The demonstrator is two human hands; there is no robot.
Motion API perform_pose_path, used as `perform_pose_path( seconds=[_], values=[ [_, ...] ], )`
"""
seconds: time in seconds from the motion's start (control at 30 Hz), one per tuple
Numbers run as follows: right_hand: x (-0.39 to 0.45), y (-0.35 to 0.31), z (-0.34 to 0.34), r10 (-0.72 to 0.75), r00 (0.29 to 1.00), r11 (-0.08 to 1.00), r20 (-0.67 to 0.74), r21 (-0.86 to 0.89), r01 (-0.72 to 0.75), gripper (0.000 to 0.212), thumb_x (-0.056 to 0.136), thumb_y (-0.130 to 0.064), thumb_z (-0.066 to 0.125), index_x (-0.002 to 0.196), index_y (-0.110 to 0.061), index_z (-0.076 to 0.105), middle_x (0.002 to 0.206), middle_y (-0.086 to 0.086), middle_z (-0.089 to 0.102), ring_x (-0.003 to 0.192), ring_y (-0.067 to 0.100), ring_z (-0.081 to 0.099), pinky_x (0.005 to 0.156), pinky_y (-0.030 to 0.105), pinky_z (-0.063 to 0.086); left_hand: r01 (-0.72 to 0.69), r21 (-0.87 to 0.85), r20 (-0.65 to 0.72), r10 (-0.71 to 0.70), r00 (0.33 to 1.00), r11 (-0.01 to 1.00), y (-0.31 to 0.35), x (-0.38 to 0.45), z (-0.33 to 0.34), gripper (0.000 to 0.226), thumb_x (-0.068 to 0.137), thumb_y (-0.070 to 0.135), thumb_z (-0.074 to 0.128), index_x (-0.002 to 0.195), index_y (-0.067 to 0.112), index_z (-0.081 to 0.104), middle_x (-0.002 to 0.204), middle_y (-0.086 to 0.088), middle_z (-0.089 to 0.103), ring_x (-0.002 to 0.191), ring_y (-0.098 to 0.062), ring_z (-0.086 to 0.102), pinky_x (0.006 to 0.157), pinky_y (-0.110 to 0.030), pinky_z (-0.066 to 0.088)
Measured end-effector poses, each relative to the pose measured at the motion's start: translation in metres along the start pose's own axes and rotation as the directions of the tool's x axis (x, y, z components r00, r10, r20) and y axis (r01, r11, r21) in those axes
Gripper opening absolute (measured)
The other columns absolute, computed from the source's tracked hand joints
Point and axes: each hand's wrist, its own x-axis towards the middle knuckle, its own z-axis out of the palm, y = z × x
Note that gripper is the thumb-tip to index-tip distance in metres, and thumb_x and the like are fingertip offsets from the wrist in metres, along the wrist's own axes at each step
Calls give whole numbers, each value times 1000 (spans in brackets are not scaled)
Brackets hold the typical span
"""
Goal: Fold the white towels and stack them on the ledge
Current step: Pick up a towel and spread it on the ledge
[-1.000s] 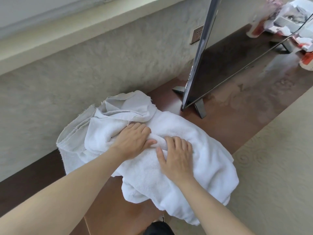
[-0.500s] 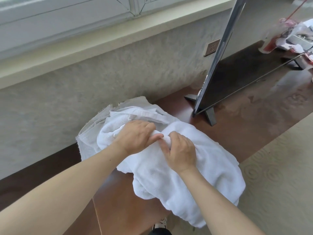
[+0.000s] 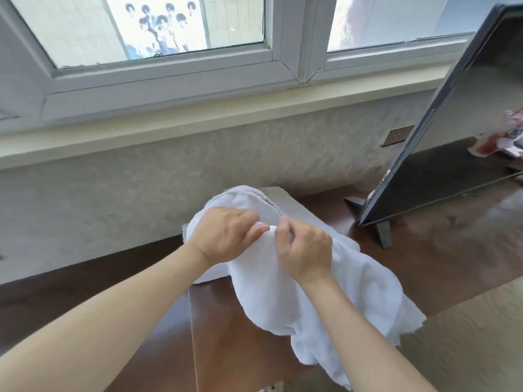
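Note:
A white towel (image 3: 283, 304) is bunched up and lifted off the dark wooden counter (image 3: 441, 267), its lower part hanging down over the counter's front. My left hand (image 3: 223, 236) and my right hand (image 3: 304, 250) pinch its top fold side by side, fingers curled into the cloth. A second flat white cloth (image 3: 285, 199) lies under and behind it against the wall. The pale ledge (image 3: 198, 120) runs below the window, above the towels, with nothing on it in view.
A tilted flat screen (image 3: 441, 154) on metal feet stands on the counter to the right. A wall socket (image 3: 396, 135) sits beside it. Crumpled packaging (image 3: 503, 140) lies at the far right. Patterned beige flooring (image 3: 467, 343) is at the lower right.
Both hands went from lying flat on the towel to pinching it and lifting it. The camera tilted up, bringing the window and the ledge into view.

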Motion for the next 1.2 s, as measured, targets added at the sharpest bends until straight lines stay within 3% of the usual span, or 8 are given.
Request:
perform_pose_path(
  seconds=[0.13, 0.27, 0.47, 0.63, 0.73, 0.93, 1.2],
  values=[
    [-15, -47, 7, -96, 995, 995, 1, 6, 96, 42, 93, -42, 31, 57, -19, 33, 47, -6, 36, 47, 25, 33, 52, 30, 25, 43, 32, -10, -42, 999, 999, -12, -35, -44, 79, 105, 55, 11, 60, 7, 54, 51, -3, 52, 45, -28, 48, 38, -35, 38],
    [-46, -102, 23, -158, 984, 987, 80, -14, 160, 44, 92, -46, 25, 55, -23, 25, 46, -9, 23, 49, 25, 33, 54, 30, 21, 86, 17, -57, -85, 995, 996, -24, -92, -91, 76, 105, 55, 14, 60, 6, 50, 51, -4, 47, 43, -29, 40, 36, -35, 36],
    [-116, -193, 71, -257, 939, 965, 230, 11, 261, 43, 90, -48, 20, 53, -26, 20, 44, -9, 25, 50, 24, 35, 54, 31, 22, 225, 93, 32, -229, 973, 970, -54, -214, -156, 89, 97, 67, 0, 67, 5, 56, 57, -4, 53, 50, -31, 48, 44, -37, 39],
    [-172, -265, 118, -360, 864, 927, 352, 33, 373, 44, 89, -51, 16, 54, -25, 22, 47, -7, 31, 54, 24, 39, 56, 32, 22, 395, 161, 73, -410, 909, 905, -79, -315, -198, 101, 84, 79, -12, 77, 8, 59, 66, 3, 53, 65, -31, 59, 56, -38, 42],
    [-199, -298, 144, -395, 835, 912, 384, 56, 406, 47, 89, -51, 15, 55, -22, 30, 51, -6, 38, 54, 25, 41, 56, 33, 24, 420, 185, -14, -425, 905, 888, -90, -363, -221, 96, 92, 73, -7, 70, 7, 60, 63, -3, 62, 57, -32, 61, 48, -35, 40],
    [-234, -352, 195, -442, 769, 889, 462, 112, 443, 48, 89, -52, 14, 54, -22, 27, 47, -7, 33, 53, 24, 40, 57, 32, 26, 463, 296, -126, -446, 886, 835, -118, -433, -256, 85, 102, 63, 6, 58, 9, 55, 50, 0, 54, 40, -27, 53, 36, -28, 35],
    [-250, -415, 275, -494, 727, 861, 477, 151, 486, 53, 89, -54, 12, 59, -20, 40, 53, -4, 46, 55, 23, 40, 57, 33, 24, 465, 407, -120, -458, 881, 787, -189, -496, -286, 79, 106, 57, 13, 54, 11, 51, 46, 0, 46, 34, -25, 45, 33, -25, 31]
  ],
)
